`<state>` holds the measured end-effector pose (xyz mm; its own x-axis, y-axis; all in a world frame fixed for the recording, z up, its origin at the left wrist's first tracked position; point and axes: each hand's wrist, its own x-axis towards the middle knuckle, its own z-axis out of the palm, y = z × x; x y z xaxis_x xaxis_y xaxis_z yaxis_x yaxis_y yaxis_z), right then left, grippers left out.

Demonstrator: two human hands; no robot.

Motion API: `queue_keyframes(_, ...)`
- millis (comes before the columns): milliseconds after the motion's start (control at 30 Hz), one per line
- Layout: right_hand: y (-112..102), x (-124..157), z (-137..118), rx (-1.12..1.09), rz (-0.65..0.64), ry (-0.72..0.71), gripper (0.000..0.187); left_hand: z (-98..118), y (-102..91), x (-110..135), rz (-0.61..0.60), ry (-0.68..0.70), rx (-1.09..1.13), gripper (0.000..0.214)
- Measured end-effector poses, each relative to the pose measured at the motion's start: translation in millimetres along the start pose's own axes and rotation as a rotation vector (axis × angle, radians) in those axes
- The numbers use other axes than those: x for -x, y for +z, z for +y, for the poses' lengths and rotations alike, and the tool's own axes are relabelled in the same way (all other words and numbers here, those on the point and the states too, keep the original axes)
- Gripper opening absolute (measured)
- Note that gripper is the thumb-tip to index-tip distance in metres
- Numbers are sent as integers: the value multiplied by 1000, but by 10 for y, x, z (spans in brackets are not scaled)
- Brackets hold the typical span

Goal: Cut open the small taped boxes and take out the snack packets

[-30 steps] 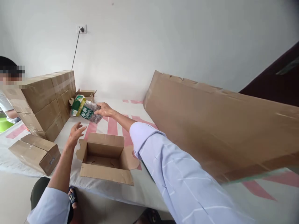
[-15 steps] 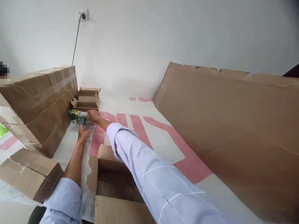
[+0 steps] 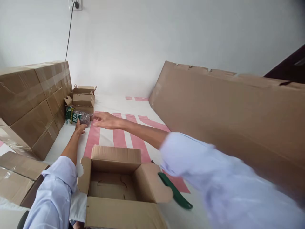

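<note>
A clear plastic packet [image 3: 84, 118] with a green and yellow label and dark contents lies on the white and pink covering at the far left, in front of two small open cartons. My left hand [image 3: 80, 128] is at the packet's near edge, with a finger against it and the fingers apart. Just right of the packet, my right hand [image 3: 105, 121] hovers with fingers spread and nothing in them. Nearer to me, between my forearms, stands an open cardboard box [image 3: 114, 186] with its flaps folded out; nothing shows inside it.
Taped cartons [image 3: 30, 98] are stacked along the left, with another closed carton [image 3: 19, 176] nearer. Two small open cartons [image 3: 82, 101] stand by the wall. A long green object [image 3: 177, 194] lies right of the open box. A tall cardboard panel [image 3: 226, 127] borders the right.
My right hand has let go of the packet's right end and drawn back rightward. My left hand stays by the packet. The view has shifted right, uncovering the green object and open box.
</note>
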<state>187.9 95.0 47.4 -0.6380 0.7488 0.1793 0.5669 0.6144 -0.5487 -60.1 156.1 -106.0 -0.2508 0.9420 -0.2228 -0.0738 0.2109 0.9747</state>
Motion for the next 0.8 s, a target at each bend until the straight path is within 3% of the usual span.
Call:
queue_keyframes(67, -255, 895, -60, -156, 108, 29, 50, 136, 26, 200, 54, 5, -16, 121)
queue_keyframes(167, -349, 2315, -123, -267, 290, 339, 62, 242, -53, 771, 62, 44, -12, 96)
queue_keyframes(267, 22, 3430, -77, -489, 249, 688, 81, 32, -359, 1739, -14, 156, -55, 67)
queue_keyframes(333, 445, 3875, -26, -675, 186, 816, 90, -271, -617, 2506, -119, 242, -186, 48)
queue_keyframes(367, 668, 4002, -18, -760, 162, 839, 90, -433, -725, 2870, -108, 238, -251, 38)
queue_keyframes(433, 1069, 4069, -54, -861, 194, 806, 87, -699, -849, 3444, -111, 149, -326, 37)
queue_keyframes(467, 1229, 4015, -96, -892, 192, 771, 87, -777, -856, 3618, -115, 122, -339, 44)
queue_keyframes(533, 1449, 3753, -198, -907, 188, 670, 86, -800, -772, 3706, -141, 145, -385, 49)
queue_keyframes(600, 1548, 3325, -290, -876, 215, 542, 75, -662, -623, 3498, -128, 191, -400, 40)
queue_keyframes(700, 1555, 2530, -374, -782, 296, 365, 57, -311, -475, 2950, 77, 207, -310, 26)
queue_keyframes(800, 1505, 1847, -416, -669, 264, 351, 60, -55, -502, 2529, 184, 218, -267, 32)
